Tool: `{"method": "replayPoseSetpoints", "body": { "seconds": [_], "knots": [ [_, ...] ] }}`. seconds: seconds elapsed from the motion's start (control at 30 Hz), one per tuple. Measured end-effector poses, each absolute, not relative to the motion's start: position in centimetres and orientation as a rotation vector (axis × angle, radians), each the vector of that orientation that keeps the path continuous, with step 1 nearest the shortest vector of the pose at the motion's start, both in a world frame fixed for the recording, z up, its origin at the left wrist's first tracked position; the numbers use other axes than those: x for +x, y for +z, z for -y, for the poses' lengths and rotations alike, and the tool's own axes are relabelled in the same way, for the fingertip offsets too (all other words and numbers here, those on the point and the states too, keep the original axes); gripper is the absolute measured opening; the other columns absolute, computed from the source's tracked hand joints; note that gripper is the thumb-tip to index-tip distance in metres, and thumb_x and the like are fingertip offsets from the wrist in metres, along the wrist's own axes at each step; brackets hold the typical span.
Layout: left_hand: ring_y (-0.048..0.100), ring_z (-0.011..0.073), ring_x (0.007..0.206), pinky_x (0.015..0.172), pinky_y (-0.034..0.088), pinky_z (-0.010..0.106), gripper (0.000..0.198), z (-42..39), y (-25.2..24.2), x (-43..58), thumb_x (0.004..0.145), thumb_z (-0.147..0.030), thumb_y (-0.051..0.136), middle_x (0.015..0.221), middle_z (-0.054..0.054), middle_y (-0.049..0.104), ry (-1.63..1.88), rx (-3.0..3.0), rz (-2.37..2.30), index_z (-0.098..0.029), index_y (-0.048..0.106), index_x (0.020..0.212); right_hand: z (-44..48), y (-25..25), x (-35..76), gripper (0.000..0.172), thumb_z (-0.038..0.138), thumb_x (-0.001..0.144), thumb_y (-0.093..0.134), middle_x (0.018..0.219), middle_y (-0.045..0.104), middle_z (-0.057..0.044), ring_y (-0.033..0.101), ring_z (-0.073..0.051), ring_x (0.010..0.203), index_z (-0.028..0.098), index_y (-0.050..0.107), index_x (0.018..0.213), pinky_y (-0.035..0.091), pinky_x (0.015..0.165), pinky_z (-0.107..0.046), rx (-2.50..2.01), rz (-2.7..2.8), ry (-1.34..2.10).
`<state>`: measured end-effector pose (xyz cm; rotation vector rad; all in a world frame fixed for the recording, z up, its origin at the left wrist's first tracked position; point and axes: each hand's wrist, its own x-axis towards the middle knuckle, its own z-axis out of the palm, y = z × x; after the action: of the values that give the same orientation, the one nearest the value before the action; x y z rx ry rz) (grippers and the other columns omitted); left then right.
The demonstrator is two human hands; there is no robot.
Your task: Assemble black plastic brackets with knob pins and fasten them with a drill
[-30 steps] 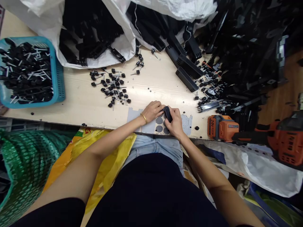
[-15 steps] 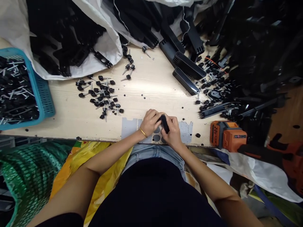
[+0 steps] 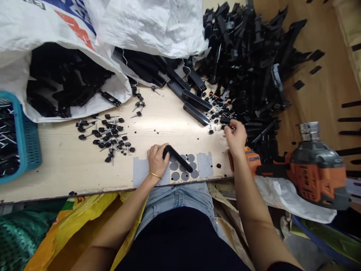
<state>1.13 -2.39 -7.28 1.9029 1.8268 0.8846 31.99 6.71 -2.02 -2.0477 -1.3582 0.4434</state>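
Observation:
My left hand (image 3: 158, 160), with a yellow band at the wrist, is closed on one end of a long black part (image 3: 179, 159). That part slants over grey round discs (image 3: 175, 175) at the table's front edge. Off to the right, my right hand (image 3: 236, 136) has its fingers pinched at a black piece (image 3: 225, 120) beside the pile of black parts. Whether that piece is gripped or only touched is hard to tell. Long black housings (image 3: 196, 113) lie behind, between the two hands.
Black knobs with metal pins (image 3: 108, 131) lie scattered on the left of the table (image 3: 64, 150). A blue basket (image 3: 29, 143) stands at the far left. White sacks (image 3: 152, 26) sit behind. An orange power tool (image 3: 318, 169) lies at the right, near my right forearm.
My right hand has left the black part and moved right to the pile. My left hand still holds the part, now stretched out slanting. The view has shifted to the right.

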Motion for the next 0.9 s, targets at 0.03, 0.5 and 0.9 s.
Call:
{"method": "replayPoseSetpoints", "body": {
  "seconds": [0.03,0.5,0.9],
  "knots": [
    [0.056,0.0246,0.087,0.080,0.041,0.038,0.030,2.4,-7.3,1.2,0.084,-0.017,0.055,0.086,0.007,0.058,0.891,1.904,-1.824,-0.018,0.065,0.113,-8.7,-1.3,32.8,0.038,0.035,0.082,0.051,0.108,0.058,-0.014,0.062,-0.022,0.088,0.014,0.056,0.113,0.053,0.083,-0.046,-2.075,1.383,0.274],
    [0.059,0.0260,0.090,0.082,0.044,0.040,0.035,2.4,-7.3,1.3,0.080,-0.018,0.054,0.091,0.008,0.061,0.938,1.906,-1.804,-0.019,0.063,0.114,-15.3,6.8,32.1,0.042,0.021,0.076,0.057,0.082,0.062,-0.007,0.062,-0.019,0.071,0.011,0.058,0.117,0.053,0.062,-0.037,-2.065,1.149,0.527],
    [0.054,0.0098,0.048,0.037,0.039,0.018,0.057,4.3,1.8,1.5,0.077,-0.068,0.058,0.068,0.001,0.059,0.838,0.890,-0.974,-0.016,0.061,0.100,5.6,6.3,27.2,0.041,0.047,0.079,0.067,0.073,0.069,-0.007,0.049,-0.012,0.053,0.016,0.069,0.106,0.039,0.049,-0.026,-1.322,1.362,1.741]
  ]
}}
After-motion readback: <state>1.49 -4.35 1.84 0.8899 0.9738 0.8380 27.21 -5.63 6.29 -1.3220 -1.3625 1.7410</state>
